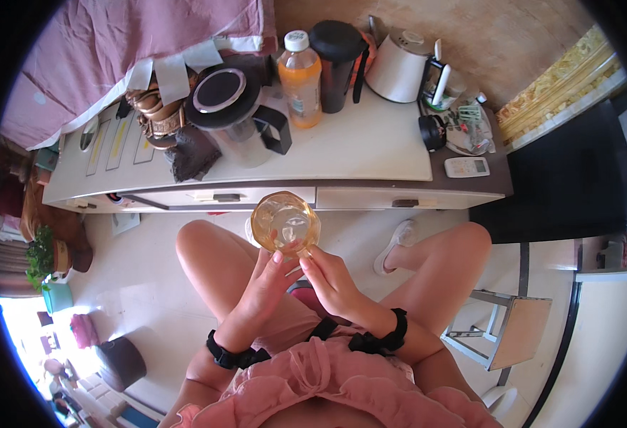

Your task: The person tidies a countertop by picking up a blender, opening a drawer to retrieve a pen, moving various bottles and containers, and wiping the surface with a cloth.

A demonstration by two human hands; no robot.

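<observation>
An amber-tinted clear glass mug [285, 222] is held up in both hands, its open rim towards my eyes. My left hand [270, 281] grips the mug's lower left side, thumb near the rim. My right hand [330, 278] has its thumb and fingers on the small handle at the lower right. The mug looks empty. Beyond it, on the white cabinet top [345, 155], stand a clear pitcher with a black lid [233, 117], a bottle of orange drink [300, 80], a dark lidded tumbler [336, 64] and a white electric kettle [399, 67].
A dark cloth [194, 154] and a brass-coloured ornament [158, 120] are left of the pitcher. A remote control [467, 167] and a tray of small items [469, 128] are at the right end. Drawer fronts [367, 200] face my knees. A small stool [519, 331] stands on the right.
</observation>
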